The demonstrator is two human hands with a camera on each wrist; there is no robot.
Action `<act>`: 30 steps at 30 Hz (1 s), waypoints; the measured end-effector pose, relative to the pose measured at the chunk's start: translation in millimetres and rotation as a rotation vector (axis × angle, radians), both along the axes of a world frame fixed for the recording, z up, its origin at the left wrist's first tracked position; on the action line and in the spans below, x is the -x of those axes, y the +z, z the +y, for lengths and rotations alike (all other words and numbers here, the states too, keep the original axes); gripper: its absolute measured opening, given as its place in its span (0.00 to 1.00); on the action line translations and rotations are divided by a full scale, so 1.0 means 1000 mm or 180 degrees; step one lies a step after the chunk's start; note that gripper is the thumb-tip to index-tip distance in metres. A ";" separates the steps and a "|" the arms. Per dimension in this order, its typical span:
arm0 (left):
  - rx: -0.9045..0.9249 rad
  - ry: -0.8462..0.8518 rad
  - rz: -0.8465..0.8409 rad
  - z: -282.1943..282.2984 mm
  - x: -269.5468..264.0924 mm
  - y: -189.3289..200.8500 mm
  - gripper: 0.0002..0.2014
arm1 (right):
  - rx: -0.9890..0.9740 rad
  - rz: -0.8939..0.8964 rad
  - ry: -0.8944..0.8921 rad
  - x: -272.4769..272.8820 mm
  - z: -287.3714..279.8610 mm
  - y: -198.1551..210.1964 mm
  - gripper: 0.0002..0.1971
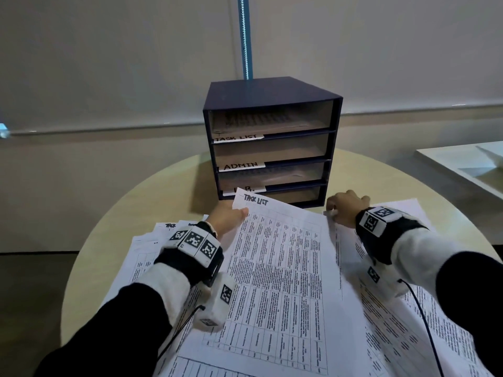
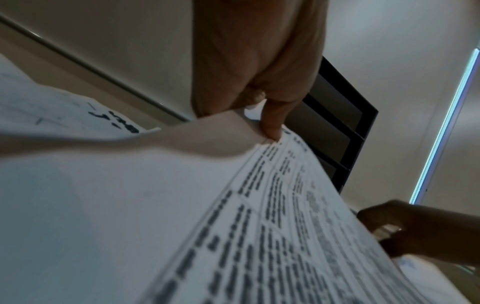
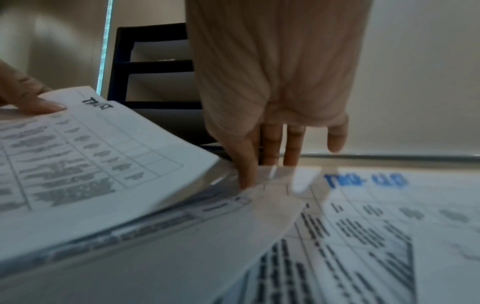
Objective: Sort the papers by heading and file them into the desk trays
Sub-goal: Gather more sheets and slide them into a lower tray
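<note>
A printed sheet headed TASK LIST (image 1: 280,268) is raised off the round table, its top edge in front of the dark blue desk tray unit (image 1: 272,88). My left hand (image 1: 231,216) pinches its top left corner, thumb (image 2: 270,123) on top. My right hand (image 1: 345,210) is at the top right corner. There its thumb (image 3: 246,174) and fingers pinch a paper corner; I cannot tell whether it belongs to the same sheet. The slots are labelled TASK LIST (image 1: 239,137), ADMIN (image 1: 241,165) and H.R. A sheet lies in the top slot.
More printed sheets are fanned out on the table at the left (image 1: 144,257) and spread at the right (image 1: 422,336). The table's bare rim (image 1: 168,191) curves round the tray unit. A white surface (image 1: 468,170) stands off to the right, and a blue pole (image 1: 245,36) rises behind.
</note>
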State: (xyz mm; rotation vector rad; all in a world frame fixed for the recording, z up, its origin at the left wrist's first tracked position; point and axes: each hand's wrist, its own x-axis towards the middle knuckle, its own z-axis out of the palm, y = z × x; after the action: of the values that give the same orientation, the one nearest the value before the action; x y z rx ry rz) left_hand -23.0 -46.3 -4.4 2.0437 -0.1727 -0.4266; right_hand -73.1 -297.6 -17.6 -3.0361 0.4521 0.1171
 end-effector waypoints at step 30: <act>0.1697 0.0477 -0.1998 -0.025 0.036 0.126 0.07 | -0.1651 -0.3472 -0.0609 0.026 0.030 0.149 0.26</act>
State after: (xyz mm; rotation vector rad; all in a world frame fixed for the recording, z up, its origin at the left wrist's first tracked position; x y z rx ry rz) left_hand -59.2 -71.1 121.8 1.5835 -0.4554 0.3414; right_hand -99.0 -268.0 131.8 -2.0916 0.4722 -1.1460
